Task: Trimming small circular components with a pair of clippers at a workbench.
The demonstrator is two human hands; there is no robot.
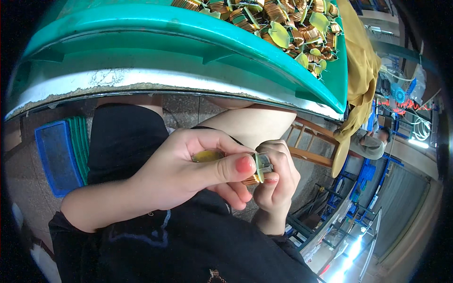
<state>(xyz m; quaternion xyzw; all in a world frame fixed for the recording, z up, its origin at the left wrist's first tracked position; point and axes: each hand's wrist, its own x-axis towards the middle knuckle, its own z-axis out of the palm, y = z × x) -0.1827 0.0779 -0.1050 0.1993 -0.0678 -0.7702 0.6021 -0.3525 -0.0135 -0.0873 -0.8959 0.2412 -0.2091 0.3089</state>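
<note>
In front of my lap, my left hand [184, 172] is closed around a copper-wound coil [251, 180], which shows below the thumb. A thin yellow-green plate [259, 166] stands at the coil's right end, beside the thumb tip. Another rounded yellow piece [207, 156] shows between the left thumb and fingers; whether it joins the coil is hidden. My right hand [282, 181], fingers curled, pinches a small clear, greyish block [265, 162] against the plate. Part of the block is covered by the fingers.
Ahead, a green tray [155, 21] on a white-edged table [141, 84] holds many copper coils [288, 30] with yellow-green plates. Stacked blue and green trays [53, 155] stand on the floor at left. A wooden chair [309, 158] and mustard cloth [361, 61] are at right; another person [373, 144] is farther off.
</note>
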